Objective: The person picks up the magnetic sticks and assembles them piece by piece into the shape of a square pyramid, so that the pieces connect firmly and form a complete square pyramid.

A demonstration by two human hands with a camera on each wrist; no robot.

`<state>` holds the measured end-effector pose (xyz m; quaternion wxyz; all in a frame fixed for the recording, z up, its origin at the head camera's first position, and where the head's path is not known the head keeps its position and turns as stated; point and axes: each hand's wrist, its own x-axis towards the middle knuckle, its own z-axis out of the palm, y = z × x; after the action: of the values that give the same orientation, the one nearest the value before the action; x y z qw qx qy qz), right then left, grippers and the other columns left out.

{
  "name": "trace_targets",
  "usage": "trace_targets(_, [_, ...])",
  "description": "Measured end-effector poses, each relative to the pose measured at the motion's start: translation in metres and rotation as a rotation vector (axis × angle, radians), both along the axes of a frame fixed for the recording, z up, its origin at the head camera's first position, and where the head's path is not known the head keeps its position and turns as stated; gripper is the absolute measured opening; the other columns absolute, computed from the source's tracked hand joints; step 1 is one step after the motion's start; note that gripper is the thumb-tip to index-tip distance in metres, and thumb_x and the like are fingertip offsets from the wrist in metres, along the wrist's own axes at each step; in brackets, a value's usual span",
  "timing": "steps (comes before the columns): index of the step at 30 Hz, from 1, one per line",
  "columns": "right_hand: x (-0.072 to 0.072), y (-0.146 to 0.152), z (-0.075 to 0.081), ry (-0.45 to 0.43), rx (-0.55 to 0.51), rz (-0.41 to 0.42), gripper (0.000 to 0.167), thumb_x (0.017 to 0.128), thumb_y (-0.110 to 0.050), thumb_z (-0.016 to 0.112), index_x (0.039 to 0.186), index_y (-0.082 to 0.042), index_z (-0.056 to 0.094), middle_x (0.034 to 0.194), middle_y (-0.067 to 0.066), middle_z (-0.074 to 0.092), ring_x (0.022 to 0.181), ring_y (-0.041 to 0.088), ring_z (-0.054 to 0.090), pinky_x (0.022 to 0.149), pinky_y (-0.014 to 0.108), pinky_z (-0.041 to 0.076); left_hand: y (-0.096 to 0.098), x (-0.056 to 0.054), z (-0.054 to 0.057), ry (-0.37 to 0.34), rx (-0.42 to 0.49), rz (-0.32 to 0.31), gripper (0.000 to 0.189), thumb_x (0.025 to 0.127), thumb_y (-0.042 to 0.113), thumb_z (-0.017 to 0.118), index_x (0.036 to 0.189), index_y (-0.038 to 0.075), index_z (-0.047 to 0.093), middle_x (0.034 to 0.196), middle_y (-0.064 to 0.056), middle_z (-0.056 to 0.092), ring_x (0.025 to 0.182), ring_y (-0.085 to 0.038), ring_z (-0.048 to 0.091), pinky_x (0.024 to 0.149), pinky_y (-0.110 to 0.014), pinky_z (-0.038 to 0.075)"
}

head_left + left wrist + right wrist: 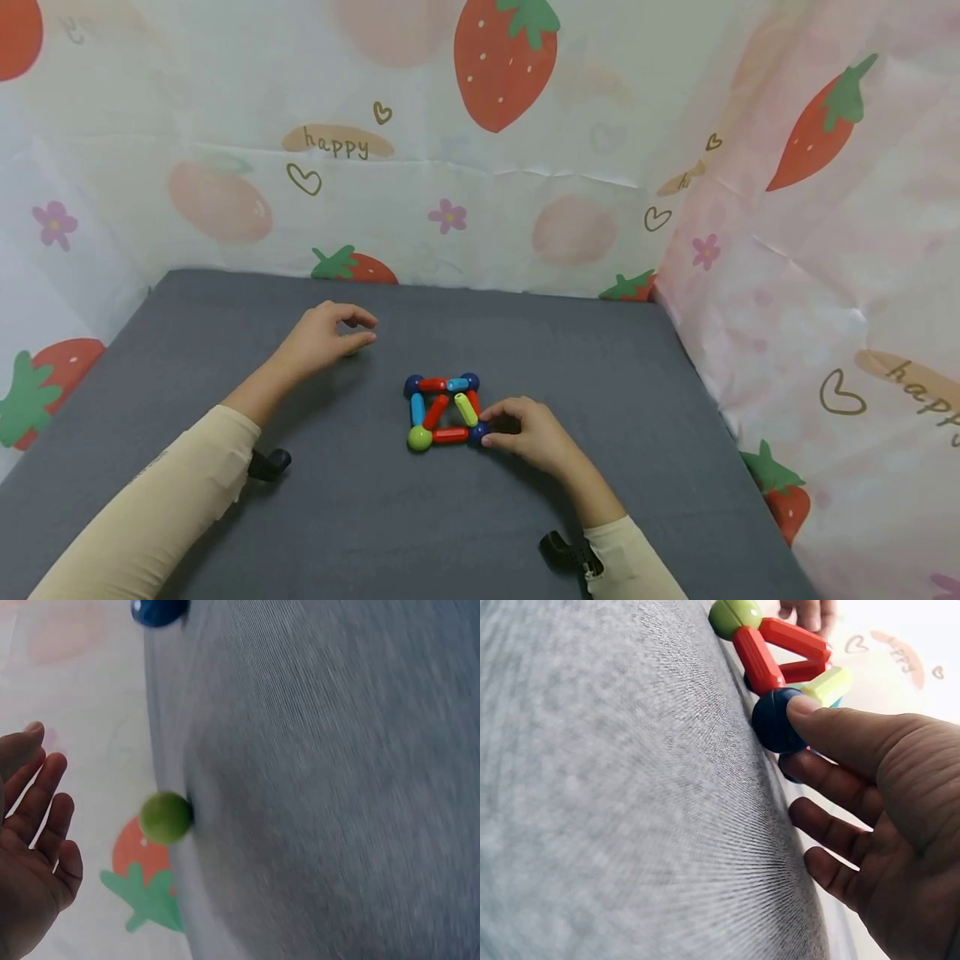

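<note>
A small frame of magnetic rods and balls lies on the grey cloth. Dark blue balls mark several of its corners, and a lime green ball (pixel 420 438) forms the front left one. A red rod (pixel 437 412) and a yellow-green rod (pixel 467 409) slant up from the front corners. My right hand (pixel 536 433) pinches the front right dark blue ball (pixel 776 720) between thumb and forefinger. Left of the frame, my left hand (pixel 322 335) hovers with loosely bent fingers, holding nothing. Close to it, a loose green ball (pixel 166 817) sits on the cloth, mostly hidden in the head view.
Grey cloth (pixel 360 517) covers the table. A strawberry-printed curtain (pixel 480 183) rises along the back and both sides. Black straps with camera mounts sit at both wrists, close above the table. Part of a blue ball (pixel 159 610) shows at the top of the left wrist view.
</note>
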<state>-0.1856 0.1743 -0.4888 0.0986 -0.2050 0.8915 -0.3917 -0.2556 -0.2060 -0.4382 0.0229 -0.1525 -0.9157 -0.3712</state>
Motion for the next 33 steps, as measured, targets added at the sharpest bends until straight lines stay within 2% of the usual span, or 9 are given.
trace_targets(6, [0.000, 0.000, -0.001, 0.003, -0.008, -0.004, 0.026, 0.086, -0.027, 0.085, 0.111, -0.026, 0.076, 0.109, -0.010, 0.070, 0.106, 0.013, 0.061, 0.096, 0.042, 0.049, -0.017, -0.006, -0.005, -0.035, -0.026, 0.001, 0.035, 0.099, 0.031, 0.070, 0.129, 0.012, 0.069, 0.130, -0.011, 0.066, 0.126, -0.033, 0.053, 0.103, -0.059, 0.043])
trace_targets(16, [0.000, 0.000, 0.000, 0.002, -0.006, -0.007, 0.027, 0.086, -0.027, 0.085, 0.111, -0.026, 0.076, 0.109, -0.009, 0.069, 0.105, 0.013, 0.061, 0.096, 0.041, 0.049, -0.037, -0.013, -0.018, -0.101, -0.074, 0.004, 0.044, 0.098, 0.025, 0.071, 0.137, 0.006, 0.063, 0.136, -0.016, 0.062, 0.130, -0.039, 0.050, 0.101, -0.060, 0.044])
trace_targets(25, [-0.002, 0.000, -0.001, 0.026, 0.000, 0.001, 0.027, 0.086, -0.027, 0.085, 0.111, -0.026, 0.076, 0.109, -0.011, 0.070, 0.105, 0.013, 0.061, 0.097, 0.040, 0.049, -0.043, -0.022, -0.031, -0.140, -0.101, -0.013, 0.052, 0.095, 0.028, 0.075, 0.139, 0.004, 0.061, 0.139, -0.019, 0.062, 0.131, -0.042, 0.052, 0.106, -0.061, 0.042])
trace_targets(33, [-0.002, 0.002, -0.003, 0.036, 0.008, 0.006, 0.026, 0.086, -0.028, 0.085, 0.111, -0.027, 0.076, 0.109, -0.012, 0.070, 0.104, 0.012, 0.060, 0.096, 0.040, 0.049, -0.040, -0.024, -0.038, -0.192, -0.085, 0.028, 0.059, 0.092, 0.034, 0.079, 0.138, 0.002, 0.059, 0.138, -0.021, 0.061, 0.127, -0.039, 0.057, 0.103, -0.057, 0.046])
